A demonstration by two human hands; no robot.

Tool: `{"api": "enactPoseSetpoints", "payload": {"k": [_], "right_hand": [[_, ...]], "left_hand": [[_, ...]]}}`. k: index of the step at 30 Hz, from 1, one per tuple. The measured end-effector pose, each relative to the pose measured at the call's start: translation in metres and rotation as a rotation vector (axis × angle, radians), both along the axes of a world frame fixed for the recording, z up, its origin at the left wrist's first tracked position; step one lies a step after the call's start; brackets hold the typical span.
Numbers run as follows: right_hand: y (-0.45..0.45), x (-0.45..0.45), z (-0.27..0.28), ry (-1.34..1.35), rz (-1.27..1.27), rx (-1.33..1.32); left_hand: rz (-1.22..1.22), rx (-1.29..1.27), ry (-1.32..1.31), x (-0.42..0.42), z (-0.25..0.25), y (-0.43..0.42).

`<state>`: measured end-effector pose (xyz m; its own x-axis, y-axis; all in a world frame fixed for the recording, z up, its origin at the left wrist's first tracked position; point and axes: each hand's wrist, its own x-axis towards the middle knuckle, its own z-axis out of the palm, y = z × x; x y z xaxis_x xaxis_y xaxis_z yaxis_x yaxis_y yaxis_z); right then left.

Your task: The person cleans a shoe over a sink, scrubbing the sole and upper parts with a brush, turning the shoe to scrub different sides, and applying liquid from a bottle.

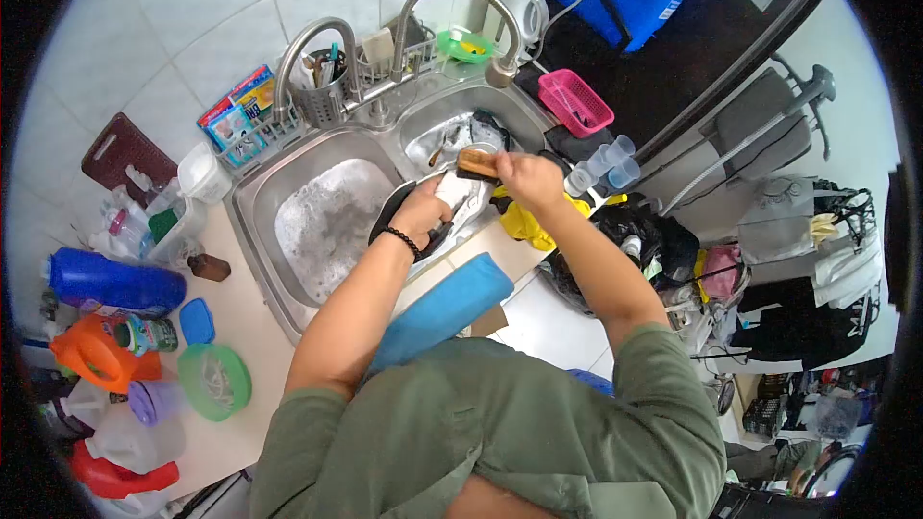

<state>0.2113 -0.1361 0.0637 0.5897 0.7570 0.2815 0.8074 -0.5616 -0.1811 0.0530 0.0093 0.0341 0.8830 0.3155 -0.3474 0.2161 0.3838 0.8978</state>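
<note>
Over the divider of the steel double sink, my left hand, with a dark bead bracelet on its wrist, grips a black and white item that looks like a shoe. My right hand is closed on a wooden brush, its dark bristles just above the item's white part. Soapy water with suds fills the left basin. In the right basin lie more suds and something dark, partly hidden.
Two curved faucets rise behind the sink. A pink basket and clear cups stand on the right. Bottles, a blue container and a green bowl crowd the left counter. A blue cloth lies along the front edge.
</note>
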Motion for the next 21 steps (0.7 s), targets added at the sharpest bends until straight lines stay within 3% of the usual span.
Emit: {"api": "enactPoseSetpoints", "payload": {"k": [1,3,5,7,10,11,13,16,19,21], "right_hand": [[0.004,-0.008,-0.006,-0.157,0.128,-0.012],[0.006,-0.042,0.011,0.044,0.102,-0.105],[0.011,-0.019,-0.002,-0.020,-0.053,-0.002],[0.015,-0.028,-0.008,-0.091,0.049,0.160],[0.016,-0.042,-0.003,-0.134,0.091,-0.043],[0.012,-0.026,-0.009,-0.080,0.016,0.092],[0.009,-0.014,-0.004,-0.046,-0.041,0.096],[0.015,-0.024,-0.011,-0.167,0.077,0.051],[0.008,-0.008,-0.005,-0.128,0.050,0.078],[0.007,-0.012,0.000,-0.129,0.090,0.085]], "left_hand": [[0.012,0.038,-0.004,-0.003,0.002,0.000],[0.034,0.030,-0.042,-0.006,0.002,0.002],[0.031,-0.057,-0.096,-0.010,-0.005,0.003],[0.012,-0.009,-0.070,-0.012,-0.002,0.004],[0.019,-0.041,-0.044,-0.015,-0.006,0.007],[0.024,-0.123,-0.112,-0.017,-0.008,0.008],[0.022,-0.050,-0.195,-0.015,-0.012,0.006],[-0.016,0.005,-0.080,-0.014,-0.012,0.008],[0.023,-0.194,-0.117,-0.023,0.005,0.004],[0.023,-0.076,-0.147,-0.018,-0.003,0.001]]}}
